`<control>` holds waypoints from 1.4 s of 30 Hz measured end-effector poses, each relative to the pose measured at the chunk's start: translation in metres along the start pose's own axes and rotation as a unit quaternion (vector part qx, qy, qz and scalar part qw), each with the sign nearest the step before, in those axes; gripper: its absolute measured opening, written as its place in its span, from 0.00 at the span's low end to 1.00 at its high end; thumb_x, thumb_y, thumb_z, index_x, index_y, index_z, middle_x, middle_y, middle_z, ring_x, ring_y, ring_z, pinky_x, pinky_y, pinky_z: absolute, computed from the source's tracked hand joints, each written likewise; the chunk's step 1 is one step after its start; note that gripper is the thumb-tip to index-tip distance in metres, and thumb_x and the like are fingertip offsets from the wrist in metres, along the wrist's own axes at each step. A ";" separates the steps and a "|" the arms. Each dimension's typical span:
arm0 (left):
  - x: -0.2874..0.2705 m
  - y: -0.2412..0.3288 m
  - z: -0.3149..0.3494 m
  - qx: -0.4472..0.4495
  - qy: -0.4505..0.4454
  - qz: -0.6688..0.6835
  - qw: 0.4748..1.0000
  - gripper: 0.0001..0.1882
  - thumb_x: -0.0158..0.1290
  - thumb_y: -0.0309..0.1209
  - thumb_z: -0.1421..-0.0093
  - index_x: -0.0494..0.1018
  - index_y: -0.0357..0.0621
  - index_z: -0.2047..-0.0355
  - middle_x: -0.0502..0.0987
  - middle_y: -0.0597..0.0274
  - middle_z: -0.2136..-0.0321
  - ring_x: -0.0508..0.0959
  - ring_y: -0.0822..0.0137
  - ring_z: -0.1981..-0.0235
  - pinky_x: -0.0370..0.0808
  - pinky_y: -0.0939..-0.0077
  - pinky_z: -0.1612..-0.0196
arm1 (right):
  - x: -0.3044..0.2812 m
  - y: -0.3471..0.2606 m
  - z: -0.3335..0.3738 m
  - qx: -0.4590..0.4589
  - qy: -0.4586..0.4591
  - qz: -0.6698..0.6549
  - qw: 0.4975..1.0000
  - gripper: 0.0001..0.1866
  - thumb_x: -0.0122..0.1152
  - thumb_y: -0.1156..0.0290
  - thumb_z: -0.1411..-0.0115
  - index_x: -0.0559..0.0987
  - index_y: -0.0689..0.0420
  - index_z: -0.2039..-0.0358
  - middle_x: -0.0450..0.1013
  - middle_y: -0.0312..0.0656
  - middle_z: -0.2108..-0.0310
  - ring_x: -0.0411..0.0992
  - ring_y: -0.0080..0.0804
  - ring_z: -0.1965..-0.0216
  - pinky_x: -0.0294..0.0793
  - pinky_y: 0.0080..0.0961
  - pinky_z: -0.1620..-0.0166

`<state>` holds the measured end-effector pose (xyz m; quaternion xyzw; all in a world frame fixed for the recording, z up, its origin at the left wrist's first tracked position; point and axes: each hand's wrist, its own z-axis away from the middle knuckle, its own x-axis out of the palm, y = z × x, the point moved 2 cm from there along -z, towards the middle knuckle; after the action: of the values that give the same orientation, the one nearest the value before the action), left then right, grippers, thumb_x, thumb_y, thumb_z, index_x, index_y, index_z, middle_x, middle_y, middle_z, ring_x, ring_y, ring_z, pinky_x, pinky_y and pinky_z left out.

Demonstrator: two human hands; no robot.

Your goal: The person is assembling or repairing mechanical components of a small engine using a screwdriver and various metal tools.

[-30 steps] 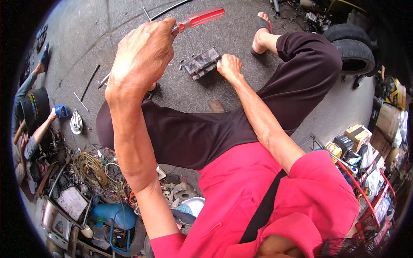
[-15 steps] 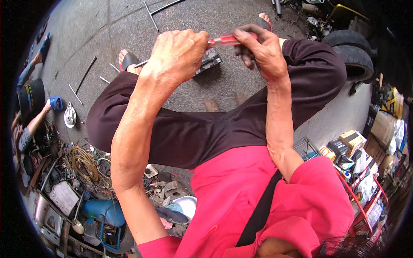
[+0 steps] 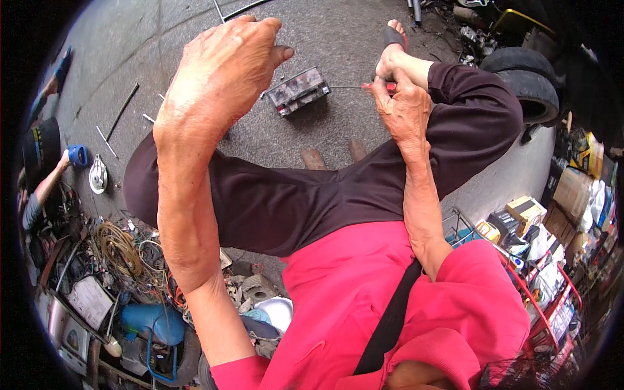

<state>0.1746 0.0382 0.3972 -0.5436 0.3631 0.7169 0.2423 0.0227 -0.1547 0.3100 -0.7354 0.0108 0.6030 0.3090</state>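
My right hand (image 3: pixel 404 109) is closed around the red handle of a screwdriver (image 3: pixel 379 86), above my right shin. Its thin shaft points left, towards a dark, box-shaped battery (image 3: pixel 300 91) on the ground between my feet. The tip appears close to the battery's right end; whether it touches, I cannot tell. My left hand (image 3: pixel 224 75) is raised to the left of the battery, back up, fingers curled and thumb sticking out. Its palm and anything in it are hidden from view.
Metal rods (image 3: pixel 123 112) lie on the left ground, near a round metal part (image 3: pixel 97 175). Another person's hand (image 3: pixel 64 159) is by a blue object (image 3: pixel 78 155). Stacked tyres (image 3: pixel 530 91) stand at right. Coiled wire (image 3: pixel 120 250) and a blue tank (image 3: pixel 153 323) sit lower left.
The hands have moved apart: my left hand went left, uncovering the battery. My right hand came lower with the screwdriver, whose shaft now shows pointing at the battery.
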 end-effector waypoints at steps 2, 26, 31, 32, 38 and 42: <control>-0.001 -0.001 0.006 0.005 0.006 -0.009 1.000 0.20 0.47 0.40 0.43 0.68 0.38 0.56 0.73 0.50 0.68 0.74 0.51 0.63 0.69 0.61 0.59 | 0.001 -0.003 0.000 0.000 -0.015 0.009 1.000 0.14 0.60 0.61 0.50 0.72 0.59 0.76 0.73 0.46 0.83 0.73 0.45 0.81 0.70 0.37 0.75; -0.005 0.000 0.004 0.006 -0.001 0.002 1.000 0.20 0.48 0.40 0.43 0.68 0.37 0.56 0.72 0.51 0.73 0.75 0.54 0.67 0.68 0.62 0.60 | 0.022 0.010 -0.001 0.050 -0.044 0.036 0.997 0.15 0.57 0.58 0.49 0.72 0.59 0.75 0.73 0.47 0.83 0.73 0.47 0.79 0.70 0.41 0.74; -0.006 -0.001 0.006 0.002 -0.002 0.005 1.000 0.20 0.48 0.39 0.43 0.68 0.37 0.56 0.73 0.52 0.74 0.75 0.54 0.66 0.68 0.63 0.59 | 0.020 0.008 -0.001 0.039 -0.046 0.053 0.997 0.14 0.58 0.59 0.49 0.72 0.58 0.75 0.73 0.47 0.81 0.74 0.46 0.77 0.70 0.40 0.73; -0.006 0.000 0.007 0.000 -0.003 0.008 1.000 0.20 0.48 0.39 0.43 0.68 0.37 0.56 0.73 0.52 0.74 0.75 0.54 0.65 0.68 0.63 0.59 | 0.020 0.005 0.000 0.034 -0.064 0.054 0.996 0.13 0.58 0.60 0.50 0.71 0.58 0.75 0.73 0.46 0.81 0.73 0.46 0.77 0.70 0.39 0.73; -0.007 0.003 0.002 0.006 -0.009 0.003 1.000 0.20 0.48 0.39 0.43 0.68 0.37 0.55 0.73 0.51 0.73 0.74 0.53 0.65 0.68 0.63 0.59 | 0.022 -0.017 0.009 -0.105 -0.035 0.001 0.994 0.09 0.58 0.68 0.52 0.69 0.57 0.73 0.70 0.44 0.80 0.72 0.43 0.78 0.71 0.36 0.75; -0.006 -0.005 0.017 -0.003 0.001 0.018 1.000 0.20 0.48 0.39 0.44 0.68 0.37 0.55 0.73 0.50 0.68 0.74 0.52 0.63 0.68 0.63 0.58 | 0.026 -0.039 0.016 -0.071 -0.062 0.018 0.995 0.12 0.60 0.65 0.49 0.68 0.58 0.73 0.73 0.44 0.77 0.74 0.41 0.77 0.71 0.35 0.75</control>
<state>0.1698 0.0553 0.4041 -0.5382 0.3715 0.7216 0.2272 0.0306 -0.1063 0.3022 -0.7160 -0.0381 0.6525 0.2452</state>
